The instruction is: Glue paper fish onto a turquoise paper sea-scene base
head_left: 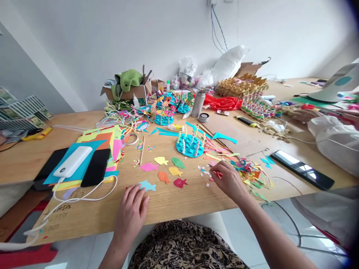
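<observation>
My left hand lies on the table near its front edge, fingers stretched out and tips at the edge of a light blue paper fish. My right hand is closed in a pinch low over the tabletop, with a small red piece showing at its fingertips. Tiny white paper squares lie beside that hand. Between the hands are several more paper fish: pink, orange, dark red, two yellow and green.
A blue disc with beaded stalks stands beyond the fish. Colored scraps and a phone lie to the right. On the left, a white power bank and black phone rest on colored paper. A co-worker's hand shows far right.
</observation>
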A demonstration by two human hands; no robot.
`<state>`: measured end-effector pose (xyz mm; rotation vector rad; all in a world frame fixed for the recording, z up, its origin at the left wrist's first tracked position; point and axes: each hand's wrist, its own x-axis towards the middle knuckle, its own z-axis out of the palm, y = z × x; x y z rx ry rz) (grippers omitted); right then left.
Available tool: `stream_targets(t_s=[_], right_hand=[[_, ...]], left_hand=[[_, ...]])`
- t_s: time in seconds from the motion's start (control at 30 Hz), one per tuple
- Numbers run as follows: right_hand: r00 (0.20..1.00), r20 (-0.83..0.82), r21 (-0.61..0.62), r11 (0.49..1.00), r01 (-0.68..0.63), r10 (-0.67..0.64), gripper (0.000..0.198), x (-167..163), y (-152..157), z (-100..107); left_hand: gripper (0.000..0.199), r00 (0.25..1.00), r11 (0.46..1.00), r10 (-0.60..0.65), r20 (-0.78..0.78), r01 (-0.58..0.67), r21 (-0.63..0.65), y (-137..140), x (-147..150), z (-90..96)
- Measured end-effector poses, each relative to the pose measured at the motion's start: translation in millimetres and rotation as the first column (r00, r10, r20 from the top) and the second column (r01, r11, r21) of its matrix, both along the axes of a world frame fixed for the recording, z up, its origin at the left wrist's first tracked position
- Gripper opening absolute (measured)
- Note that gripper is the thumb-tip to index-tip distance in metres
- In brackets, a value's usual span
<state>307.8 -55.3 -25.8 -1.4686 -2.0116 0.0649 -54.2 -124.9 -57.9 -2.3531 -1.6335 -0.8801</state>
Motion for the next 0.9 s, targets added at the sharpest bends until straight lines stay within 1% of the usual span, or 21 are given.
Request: stream_targets(t_s=[0.1,0.2,0.3,0.37,0.43,0.53,0.6,0.63,0.67,0.7,0.73,0.8,0.87,0.9], right_hand=[[1.0,-0.01,-0.03,0.999,0.014,-0.015,0.016,-2.0,1.1,0.3],[0.996,-0.075,-0.09,0.995,0.048,-0.055,0.019,-3.6,7.4,6.4],[0.983,-0.153,-0.142,0.987,0.079,-0.101,0.023,2.4,23.0,17.5],[0.973,-0.184,-0.178,0.979,0.103,-0.136,0.027,12.3,38.0,24.6],[0.96,-0.21,-0.249,0.959,0.132,-0.186,0.028,25.4,55.0,28.8],[0.927,-0.275,-0.399,0.907,0.131,-0.255,0.027,44.0,80.7,28.4],[0.883,-0.369,-0.486,0.87,0.082,-0.29,0.026,50.5,96.0,26.1],[0.847,-0.431,-0.52,0.853,0.049,-0.311,0.025,51.1,102.6,25.1],[0.799,-0.499,-0.545,0.838,0.012,-0.336,0.024,49.9,108.5,24.6],[0.74,-0.569,-0.56,0.828,-0.03,-0.358,0.023,47.3,113.6,24.6],[0.676,-0.633,-0.567,0.82,-0.073,-0.377,0.024,43.6,117.9,24.8],[0.557,-0.721,-0.571,0.809,-0.141,-0.412,0.025,34.6,124.5,25.4],[0.473,-0.759,-0.575,0.801,-0.166,-0.447,0.026,26.5,129.0,24.8],[0.443,-0.766,-0.58,0.798,-0.165,-0.466,0.026,23.4,130.6,24.0]], left_hand=[[0.026,1.0,0.999,0.013,0.024,-0.012,-0.032,0.0,0.3,0.7],[0.029,0.998,0.998,0.024,0.052,-0.021,-0.059,-1.0,0.5,0.4],[0.033,0.994,0.998,0.042,0.097,-0.037,-0.055,-3.0,-1.9,0.2],[0.032,0.988,0.997,0.052,0.144,-0.044,-0.06,-3.6,-5.4,3.3],[0.028,0.976,0.996,0.072,0.206,-0.06,-0.066,-1.3,-7.9,11.9],[0.02,0.927,0.989,0.126,0.353,-0.092,-0.113,13.5,-3.1,37.0],[0.021,0.847,0.965,0.198,0.494,-0.081,-0.249,34.1,9.2,58.4],[0.025,0.79,0.935,0.236,0.566,-0.027,-0.353,47.7,18.0,68.6],[0.029,0.726,0.891,0.264,0.635,0.07,-0.449,63.1,28.1,77.5],[0.033,0.656,0.847,0.283,0.7,0.172,-0.503,80.0,39.0,84.6],[0.036,0.585,0.804,0.298,0.754,0.273,-0.529,97.6,50.2,89.4],[0.041,0.471,0.746,0.328,0.819,0.403,-0.53,132.6,71.9,92.1],[0.043,0.365,0.715,0.392,0.845,0.458,-0.529,163.2,90.3,86.9],[0.042,0.306,0.696,0.455,0.837,0.464,-0.548,175.7,97.8,82.5]])
